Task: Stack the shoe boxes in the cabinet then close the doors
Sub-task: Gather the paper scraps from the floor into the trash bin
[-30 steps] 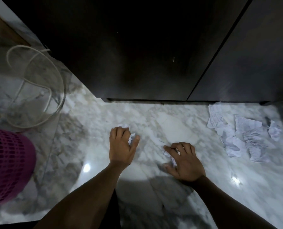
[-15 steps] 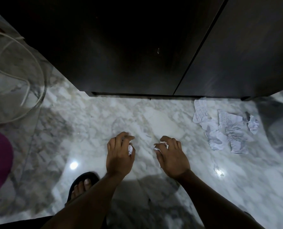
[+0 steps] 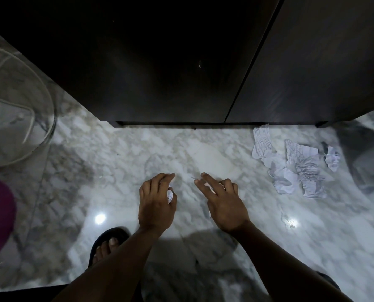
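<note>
Centre-left of the frame, the left hand [image 3: 156, 203] curls its fingers round a crumpled white paper scrap [image 3: 170, 195]. The right hand [image 3: 222, 201] stretches two fingers over the veined marble floor [image 3: 116, 162], the others curled on a white paper sliver [image 3: 211, 187]. Crumpled printed paper sheets [image 3: 295, 168] lie right. No shoe boxes show, and the dark cabinet doors [image 3: 160, 62] look closed. This is probably tidying: gather those sheets next.
</note>
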### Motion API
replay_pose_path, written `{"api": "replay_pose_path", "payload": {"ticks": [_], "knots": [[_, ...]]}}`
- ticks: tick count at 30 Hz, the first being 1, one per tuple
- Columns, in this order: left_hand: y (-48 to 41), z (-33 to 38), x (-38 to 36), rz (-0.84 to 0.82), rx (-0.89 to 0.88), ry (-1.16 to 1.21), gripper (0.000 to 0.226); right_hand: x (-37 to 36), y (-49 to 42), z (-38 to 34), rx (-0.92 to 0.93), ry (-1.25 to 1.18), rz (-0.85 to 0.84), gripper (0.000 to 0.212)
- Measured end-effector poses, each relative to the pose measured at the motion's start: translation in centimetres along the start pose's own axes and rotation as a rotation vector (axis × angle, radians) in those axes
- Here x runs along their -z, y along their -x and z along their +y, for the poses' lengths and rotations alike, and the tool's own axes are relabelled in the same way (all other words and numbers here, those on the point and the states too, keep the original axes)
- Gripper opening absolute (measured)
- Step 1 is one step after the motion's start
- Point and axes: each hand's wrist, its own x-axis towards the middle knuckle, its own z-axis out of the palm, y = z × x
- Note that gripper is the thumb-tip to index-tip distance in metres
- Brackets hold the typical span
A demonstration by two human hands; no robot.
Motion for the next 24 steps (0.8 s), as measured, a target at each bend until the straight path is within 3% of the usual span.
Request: {"api": "replay_pose_path", "payload": {"ticks": [6, 12, 15, 18, 21, 24], "knots": [[0.0, -0.2, 0.0, -0.014, -0.03, 0.019, 0.033, -0.1, -0.2, 0.0, -0.048, -0.09, 0.015, 0.044], [0.0, -0.5, -0.2, -0.025, -0.051, 0.078, 0.031, -0.3, -0.3, 0.1, 0.023, -0.106, 0.027, 0.045], [-0.1, -0.5, -0.3, -0.003, -0.064, 0.069, 0.025, -0.2, -0.4, 0.3, 0.026, -0.123, -0.005, 0.057], [-0.1, -0.5, -0.4, 0.021, -0.112, 0.017, 0.024, -0.1, -0.2, 0.3, 0.033, -0.176, -0.08, 0.086], [0.0, -0.7, -0.2, 0.02, -0.113, -0.008, 0.042, 0.3, -0.2, 1.1, 0.132, -0.135, -0.177, 0.107], [-0.1, -0.8, 0.3, -0.024, -0.139, 0.053, 0.054, 0.5, -0.4, 2.0, 0.218, -0.022, -0.269, 0.104]]}}
